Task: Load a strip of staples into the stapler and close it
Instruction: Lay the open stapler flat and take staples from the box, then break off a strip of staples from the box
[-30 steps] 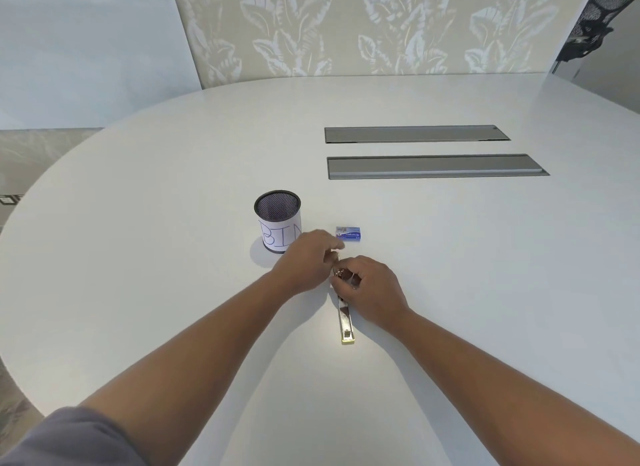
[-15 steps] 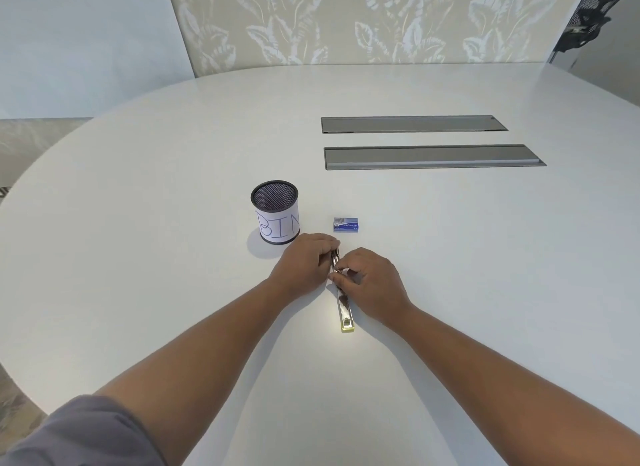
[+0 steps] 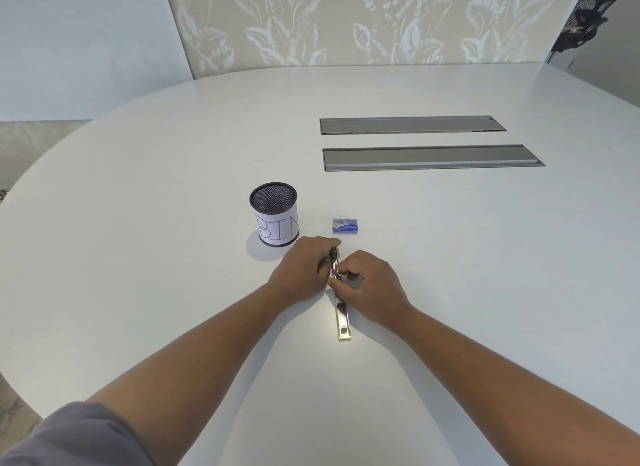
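The desk [image 3: 450, 257] under my arms is smooth and white with a soft satin sheen. My stapler [image 3: 343, 318] is polished metal, bright and mirror-like, with a brassy gleam at its near end. The cup [image 3: 274, 218] is black wire mesh, matt, wrapped in a band of plain white paper with inked letters. The small staple box [image 3: 345, 226] looks like printed blue card. Two inset panels [image 3: 433, 157] are brushed grey metal. My sleeve [image 3: 69, 438] is matt grey cloth.

Showing one stapler [image 3: 341, 313], one staple box [image 3: 345, 226], one mesh cup [image 3: 274, 218], two hands, two table slots.
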The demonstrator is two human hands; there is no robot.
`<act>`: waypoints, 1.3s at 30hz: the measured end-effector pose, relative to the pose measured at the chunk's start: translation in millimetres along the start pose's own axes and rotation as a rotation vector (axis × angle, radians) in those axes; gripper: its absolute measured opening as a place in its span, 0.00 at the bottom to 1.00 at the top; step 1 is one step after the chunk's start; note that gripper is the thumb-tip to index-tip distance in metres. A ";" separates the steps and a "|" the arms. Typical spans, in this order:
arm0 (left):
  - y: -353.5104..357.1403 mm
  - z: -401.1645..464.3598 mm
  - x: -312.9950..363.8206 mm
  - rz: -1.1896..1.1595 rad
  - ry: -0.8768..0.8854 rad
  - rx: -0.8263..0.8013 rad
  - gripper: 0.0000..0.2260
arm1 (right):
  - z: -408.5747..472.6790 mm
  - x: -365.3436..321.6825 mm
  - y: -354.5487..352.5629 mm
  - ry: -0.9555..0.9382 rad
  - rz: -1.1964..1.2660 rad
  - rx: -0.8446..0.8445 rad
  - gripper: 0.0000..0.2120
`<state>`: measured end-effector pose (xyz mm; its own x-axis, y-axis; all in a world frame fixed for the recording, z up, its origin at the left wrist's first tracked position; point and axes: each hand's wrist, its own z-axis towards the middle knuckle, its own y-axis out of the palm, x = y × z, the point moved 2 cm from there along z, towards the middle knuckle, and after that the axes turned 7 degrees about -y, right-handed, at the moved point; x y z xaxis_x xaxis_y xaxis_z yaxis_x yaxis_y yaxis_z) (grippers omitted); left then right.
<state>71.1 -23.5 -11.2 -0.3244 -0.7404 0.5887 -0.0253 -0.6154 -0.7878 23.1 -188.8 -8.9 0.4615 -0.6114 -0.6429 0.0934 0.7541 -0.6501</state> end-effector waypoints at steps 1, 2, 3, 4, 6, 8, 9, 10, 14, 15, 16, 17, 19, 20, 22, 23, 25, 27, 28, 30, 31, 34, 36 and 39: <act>0.2 -0.2 -0.1 -0.004 0.010 0.001 0.22 | -0.3 -0.4 -0.1 -0.007 0.002 0.002 0.04; 0.3 -0.4 -0.3 -0.010 0.019 0.001 0.22 | -0.7 -0.4 -0.3 -0.008 0.009 0.007 0.05; 0.4 0.1 -0.6 -0.021 0.024 0.002 0.23 | -0.6 -0.2 -0.7 -0.002 0.023 0.016 0.05; 0.3 0.5 -0.8 -0.039 0.024 0.006 0.23 | -0.6 0.0 -1.3 0.009 0.047 0.029 0.05; -1.0 2.9 0.0 -0.088 0.020 0.034 0.22 | 1.4 0.8 -3.1 0.043 0.114 0.061 0.04; -2.9 9.2 0.9 -0.141 0.022 0.077 0.20 | 6.5 6.0 -5.6 0.070 0.159 0.102 0.03; -3.4 13.8 1.2 -0.163 0.015 0.094 0.19 | 10.7 10.7 -7.7 0.088 0.156 0.125 0.05; -3.7 19.2 1.2 -0.180 -0.003 0.102 0.17 | 15.7 17.0 -10.4 0.116 0.140 0.148 0.07; -0.3 44.2 4.5 -0.232 -0.096 0.049 0.16 | 40.8 47.6 -22.8 0.251 0.037 0.165 0.12; 1.4 50.2 4.9 -0.235 -0.111 0.042 0.16 | 46.7 53.4 -24.4 0.266 0.016 0.145 0.14; 3.2 55.4 4.5 -0.234 -0.122 0.043 0.16 | 51.9 57.9 -25.0 0.272 0.001 0.126 0.15; 5.1 60.1 3.4 -0.235 -0.131 0.045 0.17 | 56.3 61.3 -24.9 0.273 -0.009 0.110 0.15; 8.7 66.9 0.8 -0.257 -0.154 0.044 0.17 | 62.0 67.1 -23.9 0.272 -0.023 0.092 0.16; 10.4 69.6 0.1 -0.262 -0.161 0.041 0.17 | 63.9 69.5 -23.0 0.275 -0.029 0.086 0.17; 13.2 74.2 0.2 -0.265 -0.175 0.039 0.17 | 67.2 72.7 -20.6 0.286 -0.050 0.063 0.18; 14.1 76.5 0.7 -0.273 -0.191 0.041 0.17 | 69.1 73.8 -19.4 0.292 -0.064 0.049 0.19; 15.7 81.0 0.8 -0.298 -0.226 0.044 0.18 | 73.0 74.9 -17.8 0.292 -0.092 0.035 0.18; 17.5 85.3 0.6 -0.312 -0.240 0.031 0.19 | 76.2 76.1 -17.2 0.291 -0.105 0.034 0.17; 18.3 86.9 0.4 -0.306 -0.239 0.024 0.20 | 76.9 76.6 -17.2 0.293 -0.108 0.033 0.17; 19.0 89.7 -0.8 -0.288 -0.234 0.016 0.19 | 77.0 77.3 -17.2 0.294 -0.113 0.034 0.18; 19.0 90.2 -1.5 -0.283 -0.233 0.016 0.18 | 76.9 77.6 -17.5 0.296 -0.112 0.036 0.18; 18.6 90.7 -2.9 -0.259 -0.213 0.021 0.13 | 77.2 76.8 -18.4 0.305 -0.097 0.041 0.19; 18.1 90.1 -2.0 -0.245 -0.194 0.016 0.11 | 77.9 77.2 -19.7 0.299 -0.085 0.034 0.19; 18.3 89.5 0.2 -0.233 -0.169 0.008 0.11 | 80.9 81.7 -26.4 0.288 -0.058 -0.026 0.18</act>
<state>155.2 -59.1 -9.3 -0.1489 -0.6127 0.7762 -0.0734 -0.7759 -0.6265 129.7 -239.2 -11.5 0.1867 -0.6991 -0.6902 0.0881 0.7117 -0.6970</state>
